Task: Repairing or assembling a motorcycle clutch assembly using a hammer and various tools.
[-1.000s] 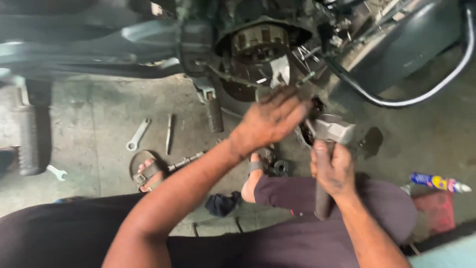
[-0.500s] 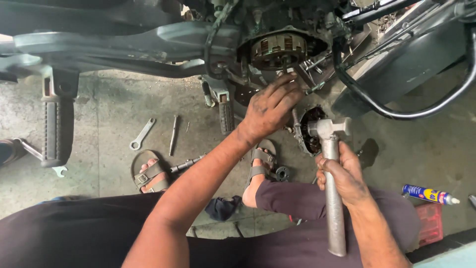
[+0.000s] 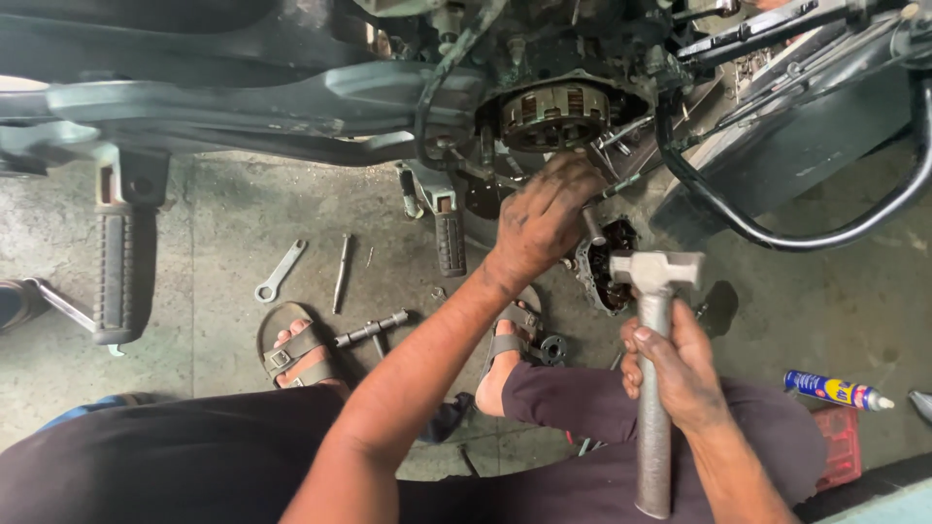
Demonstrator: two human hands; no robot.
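Note:
A motorcycle engine [image 3: 558, 112] with its side cover off shows a round clutch assembly at the top centre. My left hand [image 3: 539, 218] reaches up just below the clutch and grips a short dark metal rod [image 3: 592, 223] held against the engine. My right hand [image 3: 675, 364] is closed round the shaft of a grey metal hammer [image 3: 655, 281], whose head sits just right of the rod's lower end. A removed dark cover [image 3: 602, 272] lies on the floor beneath both hands.
A spanner [image 3: 280, 272], a thin rod [image 3: 341, 272] and a T-shaped socket tool [image 3: 371, 330] lie on the concrete floor at left. A footpeg [image 3: 115, 267] hangs at far left, another footpeg [image 3: 449, 238] at centre. A small glue tube [image 3: 835, 390] lies at right. My sandalled feet [image 3: 301, 349] rest below.
The view has shifted, so the engine and hands sit lower in frame. The hammer was raised upright, its head now close beside the rod in my left hand.

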